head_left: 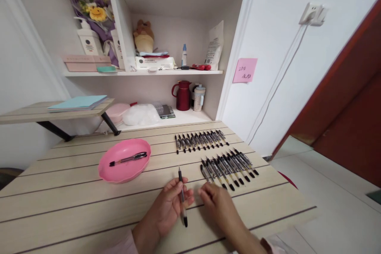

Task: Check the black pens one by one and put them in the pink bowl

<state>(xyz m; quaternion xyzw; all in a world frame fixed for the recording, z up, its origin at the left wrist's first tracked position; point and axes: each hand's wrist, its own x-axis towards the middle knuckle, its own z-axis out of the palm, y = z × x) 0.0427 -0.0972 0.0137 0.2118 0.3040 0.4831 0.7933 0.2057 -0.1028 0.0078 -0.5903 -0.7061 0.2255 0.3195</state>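
An uncapped black gel pen [182, 200] is held tip-up between the thumb and fingers of my left hand [166, 208], above the table's middle. Just to its right, my right hand [222, 208] is closed with curled fingers; what they hold, if anything, is hidden. Beyond the right hand lies a slanted row of gel pens [228, 168], side by side with black ends toward me. Farther back is a second row of similar pens [201, 141]. At the left, a pink bowl [108, 174] contains what looks like a couple of pens [127, 159].
The striped wooden table [74, 214] meets a white shelf unit [178, 73] at the back. A raised wooden stand [18, 115] carries blue papers [79, 103] at left. On the lower shelf are a red jug [183, 97] and a light cup [199, 99].
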